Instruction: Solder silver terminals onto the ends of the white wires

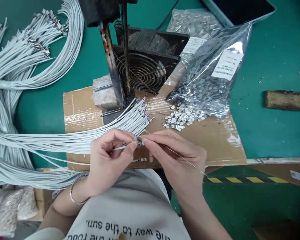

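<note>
My left hand (112, 156) is closed in a pinch on the end of a white cable (119, 148), which runs out between thumb and fingers. My right hand (181, 156), also closed, meets it fingertip to fingertip. A thin strand of solder wire (186, 160) passes through the right hand, its tip sticking out past the fingers. Between both sets of fingertips is a small metal connector piece (140, 141), mostly hidden. Just beyond lies a bundle of white cables (90, 138) with stripped ends. One cable with a metal end (141, 160) rests near the table edge.
A soldering iron (110, 60) on a stand rises before a black fan (142, 71). Loose metal connectors (182, 116) spill from a plastic bag (210, 80) on cardboard (215, 143). More cable bundles (72, 56) fill the left. A brown block (286, 100) and a phone-like device (240, 11) lie right.
</note>
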Available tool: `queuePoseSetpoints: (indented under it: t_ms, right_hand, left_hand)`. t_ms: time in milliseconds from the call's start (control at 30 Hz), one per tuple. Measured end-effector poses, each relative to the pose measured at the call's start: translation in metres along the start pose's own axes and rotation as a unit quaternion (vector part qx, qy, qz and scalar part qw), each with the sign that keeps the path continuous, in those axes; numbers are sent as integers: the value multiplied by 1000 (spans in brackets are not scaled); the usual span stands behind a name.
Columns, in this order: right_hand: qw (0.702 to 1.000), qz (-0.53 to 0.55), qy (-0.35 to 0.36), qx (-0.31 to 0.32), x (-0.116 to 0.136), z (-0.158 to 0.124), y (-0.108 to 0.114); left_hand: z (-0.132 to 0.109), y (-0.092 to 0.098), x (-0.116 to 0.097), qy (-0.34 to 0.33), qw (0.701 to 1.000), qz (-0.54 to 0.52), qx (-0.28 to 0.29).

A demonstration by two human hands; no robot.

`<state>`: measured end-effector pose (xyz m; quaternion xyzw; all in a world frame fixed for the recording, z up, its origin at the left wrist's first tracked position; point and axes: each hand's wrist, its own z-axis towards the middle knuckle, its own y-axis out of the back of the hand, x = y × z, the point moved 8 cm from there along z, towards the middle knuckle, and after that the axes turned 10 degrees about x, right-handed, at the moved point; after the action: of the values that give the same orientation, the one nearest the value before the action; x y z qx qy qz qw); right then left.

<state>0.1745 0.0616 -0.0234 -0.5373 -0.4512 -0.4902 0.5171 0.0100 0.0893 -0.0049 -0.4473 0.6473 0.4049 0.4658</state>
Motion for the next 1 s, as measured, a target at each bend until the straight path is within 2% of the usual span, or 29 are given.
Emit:
queuePoseSetpoints:
  t_ms: [1000]
  right_hand:
    - [999, -37, 2, -4, 0, -2, 1]
  left_hand:
    - [7, -1, 2, 35, 999, -4, 9]
